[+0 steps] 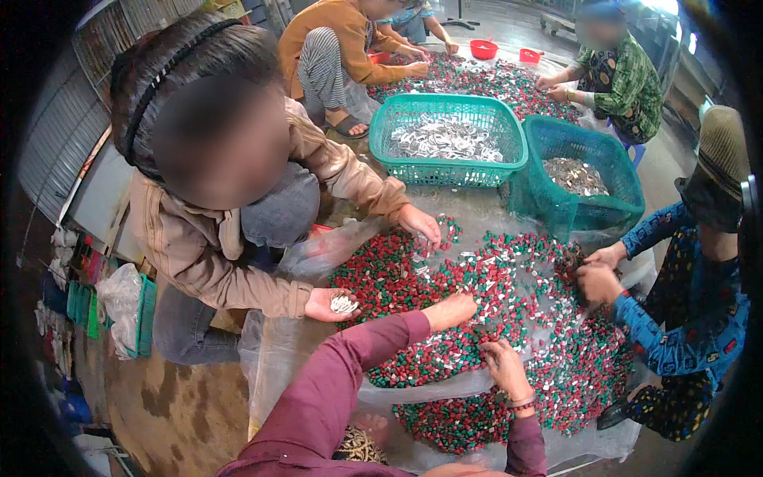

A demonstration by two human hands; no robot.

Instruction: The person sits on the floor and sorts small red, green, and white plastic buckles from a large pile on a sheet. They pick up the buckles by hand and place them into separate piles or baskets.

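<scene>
My left hand [451, 311] reaches over a wide pile of small red, green and white pieces [429, 350]. Its fingers are drawn together, and whatever is in them is too small to make out. Nearer to me and further right, my right hand [507, 369] rests at the pile with fingers bent and somewhat apart, no piece visibly gripped. A beaded bracelet circles that wrist. Under the pieces lies a clear plastic sheet [278, 358], with a fold of it running between two parts of the pile.
At left a co-worker's palm [334, 305] holds white pieces. Another co-worker's hands [602, 278] work at the right. Beyond stand a green basket [449, 169] of pale, flat pieces and a netting-draped basket [572, 208]. More people sit around a farther pile with red bowls [483, 49].
</scene>
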